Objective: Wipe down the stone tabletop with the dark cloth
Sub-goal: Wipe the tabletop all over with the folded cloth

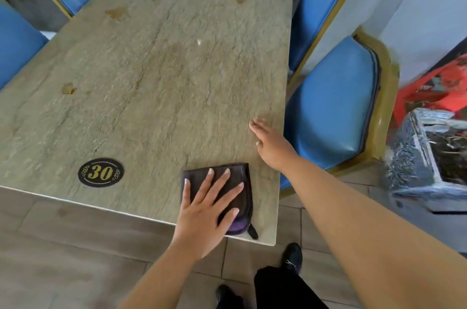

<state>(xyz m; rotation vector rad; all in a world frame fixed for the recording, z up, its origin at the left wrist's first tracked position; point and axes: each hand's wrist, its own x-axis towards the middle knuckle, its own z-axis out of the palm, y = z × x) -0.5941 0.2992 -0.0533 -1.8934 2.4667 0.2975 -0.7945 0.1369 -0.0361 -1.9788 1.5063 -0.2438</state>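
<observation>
The stone tabletop (pixel 164 76) is beige and fills most of the head view. Brown stains mark it, one at the left (pixel 67 88) and others farther back (pixel 116 13). A folded dark cloth (pixel 241 177) with a purple edge lies at the near right corner. My left hand (pixel 207 210) presses flat on the cloth with fingers spread. My right hand (pixel 269 143) rests flat on the bare stone near the right edge, just beyond the cloth.
A black oval badge reading 30 (pixel 100 172) sits near the front edge. Blue padded chairs stand on the right (pixel 333 106) and left (pixel 17 43). A dark speckled bin (pixel 424 157) and red stool (pixel 439 91) stand at the right.
</observation>
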